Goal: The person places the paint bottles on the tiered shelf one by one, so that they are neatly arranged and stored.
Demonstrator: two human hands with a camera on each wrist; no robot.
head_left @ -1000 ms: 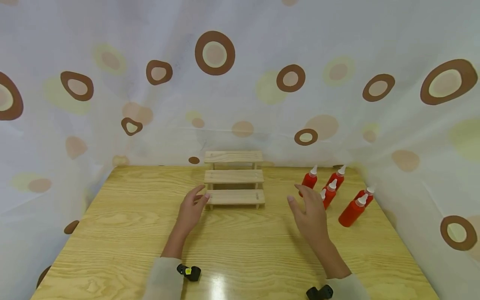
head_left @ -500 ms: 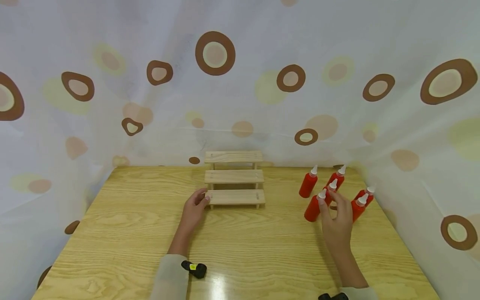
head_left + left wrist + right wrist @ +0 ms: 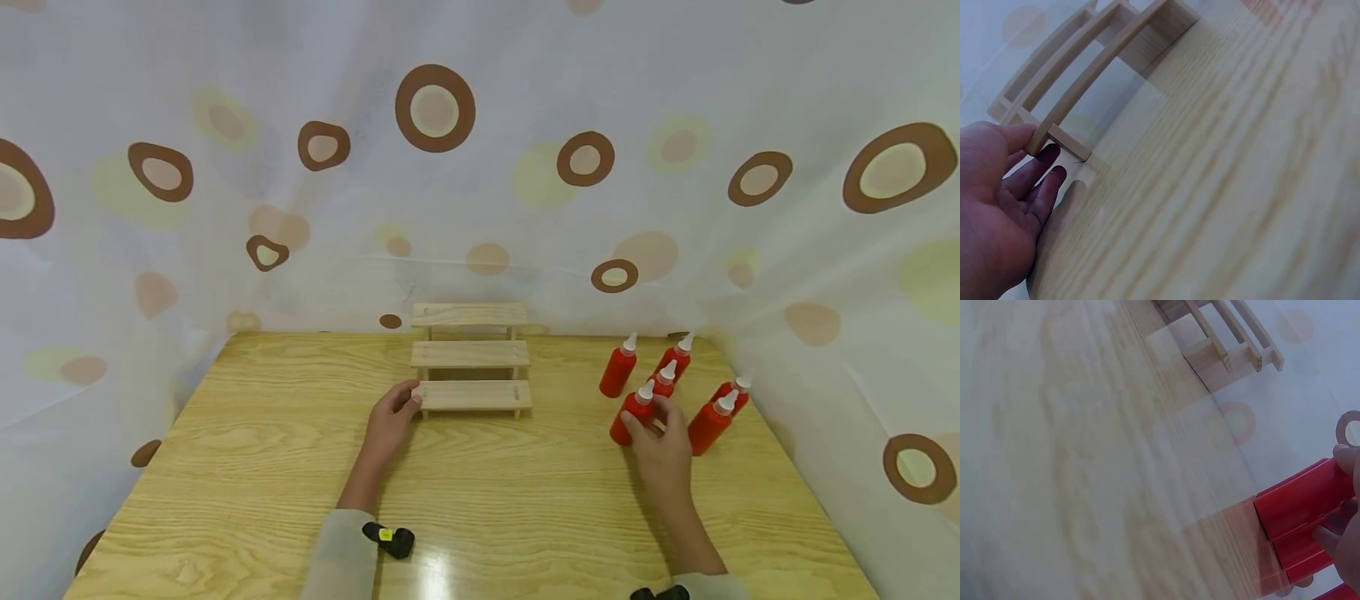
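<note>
A three-tier wooden rack (image 3: 472,394) stands toward the back of the table. My left hand (image 3: 387,425) pinches the left end of its lowest board; in the left wrist view the thumb lies against the board's end (image 3: 1036,142), with the other fingers curled below. To the right, my right hand (image 3: 663,454) holds the nearest red squeeze bottle (image 3: 630,422) by its upper body, thumb on the left side. That bottle is upright with a white pointed cap, and its base appears to rest on the table. In the right wrist view the same bottle (image 3: 1300,500) sits against others.
Several similar red bottles stand close by: one at the back left (image 3: 617,372), one right behind the held one (image 3: 663,385), and others to the right (image 3: 708,427). A patterned cloth (image 3: 480,192) hangs behind and beside the wood-grain table (image 3: 487,500).
My right hand moved right to the bottles, then lowered from cap height and took hold of the nearest bottle's body. My left hand moved slightly right and took hold of the rack's lowest board.
</note>
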